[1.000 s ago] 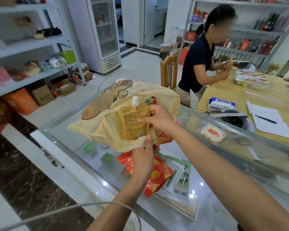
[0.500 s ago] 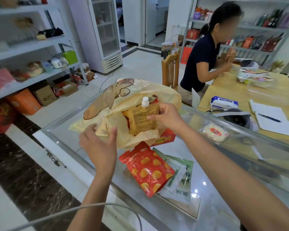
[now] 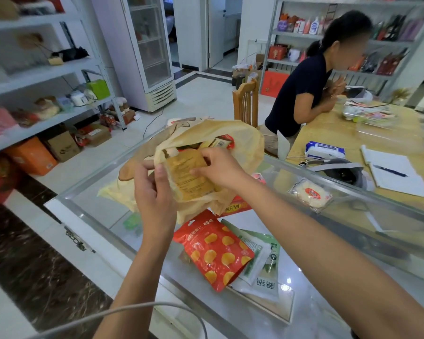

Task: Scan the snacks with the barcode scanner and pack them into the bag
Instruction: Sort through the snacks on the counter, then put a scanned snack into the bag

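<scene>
A yellow plastic bag (image 3: 245, 143) lies open on the glass counter (image 3: 291, 311). My left hand (image 3: 154, 199) grips the bag's near rim and holds the mouth open. My right hand (image 3: 218, 170) pinches a yellow spout pouch (image 3: 186, 177) that is now mostly inside the bag and shows through the thin plastic. Other snack packs are visible deeper in the bag. On the counter in front lie a red chip packet (image 3: 216, 250), a green and white packet (image 3: 262, 267) under it, and a red and yellow pack (image 3: 235, 206) partly beneath the bag.
A wrapped round cake (image 3: 310, 194) lies on the counter's right side. Beyond it is a wooden table with a dark device (image 3: 338, 170), wet wipes (image 3: 324, 149) and a notepad with pen (image 3: 397, 172). A person sits there on a chair (image 3: 245, 104). Shelves line the left.
My left hand let go of the bag's bottom edge, moved left, then took hold of the near rim. My right hand pushed the spout pouch down into the bag.
</scene>
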